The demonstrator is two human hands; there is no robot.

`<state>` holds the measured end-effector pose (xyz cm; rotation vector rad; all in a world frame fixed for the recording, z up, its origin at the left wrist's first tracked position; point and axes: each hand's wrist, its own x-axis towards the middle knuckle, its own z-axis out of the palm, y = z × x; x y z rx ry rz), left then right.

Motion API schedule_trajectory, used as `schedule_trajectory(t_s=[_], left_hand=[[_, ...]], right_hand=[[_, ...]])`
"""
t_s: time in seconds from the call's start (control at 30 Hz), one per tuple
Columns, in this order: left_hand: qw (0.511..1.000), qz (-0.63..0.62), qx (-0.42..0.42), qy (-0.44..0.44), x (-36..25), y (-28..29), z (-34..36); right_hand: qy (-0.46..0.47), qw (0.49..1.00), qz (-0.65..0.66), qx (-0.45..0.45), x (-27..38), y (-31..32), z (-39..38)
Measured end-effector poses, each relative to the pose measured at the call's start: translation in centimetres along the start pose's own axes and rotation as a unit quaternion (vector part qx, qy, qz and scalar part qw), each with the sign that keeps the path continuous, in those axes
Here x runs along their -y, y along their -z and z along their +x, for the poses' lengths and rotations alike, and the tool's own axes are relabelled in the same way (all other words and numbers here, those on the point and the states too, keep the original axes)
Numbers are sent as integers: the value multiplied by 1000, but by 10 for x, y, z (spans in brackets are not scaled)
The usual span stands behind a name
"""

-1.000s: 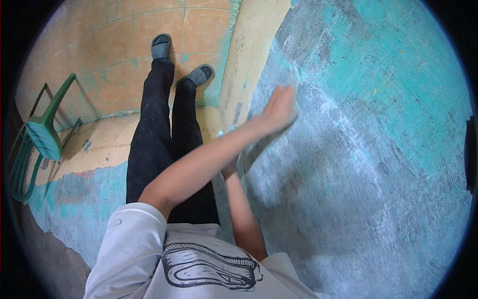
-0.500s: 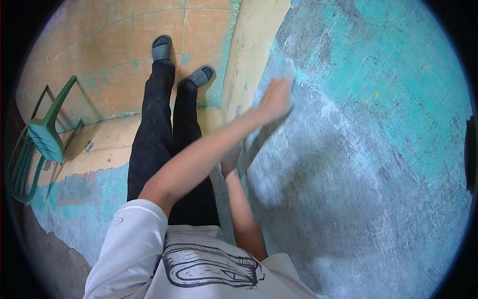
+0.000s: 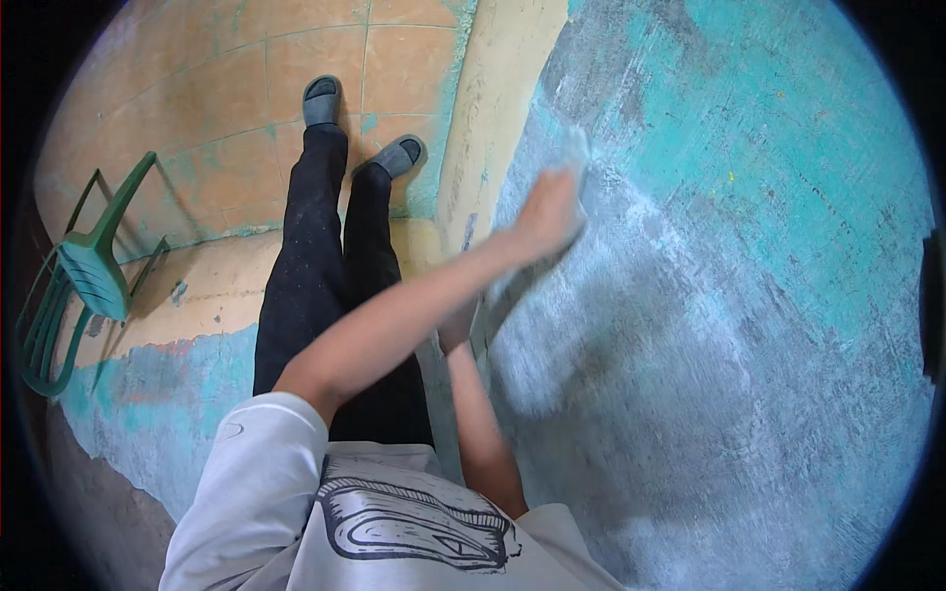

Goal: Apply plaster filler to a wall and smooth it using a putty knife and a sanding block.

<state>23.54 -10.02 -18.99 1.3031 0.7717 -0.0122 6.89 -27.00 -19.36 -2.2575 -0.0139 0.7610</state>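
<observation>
My left hand [image 3: 548, 213] reaches across my body to the wall on the right. Its fingers are closed on a pale, flat piece [image 3: 576, 148] held against the wall surface, too blurred to name. Under the left forearm, my right hand [image 3: 456, 327] is close to the wall's lower edge. The forearm covers much of that hand, so its fingers and anything in them are hidden. The wall [image 3: 690, 325] has peeling turquoise paint, with a large grey-blue, scuffed area around my left hand.
A green plastic chair [image 3: 94, 271] is at the left. My feet in grey slippers [image 3: 397, 156] are on orange floor tiles [image 3: 315, 59]. A cream strip [image 3: 503, 89] runs along the foot of the wall. Turquoise and cream patches [image 3: 177, 384] show at lower left.
My left hand and the pale piece have shifted slightly down in the view, still at the wall. The view has turned a little. My right hand is nearly where it was.
</observation>
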Motion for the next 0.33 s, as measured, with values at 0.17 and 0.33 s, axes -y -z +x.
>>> schedule_trajectory(t_s=[0.17, 0.33], left_hand=[[992, 121, -25, -8, 67, 35, 63], [996, 22, -11, -89, -17, -10, -14]], right_hand=[[-234, 968, -39, 84, 9, -10, 7], [-37, 992, -99, 70, -55, 21, -1]])
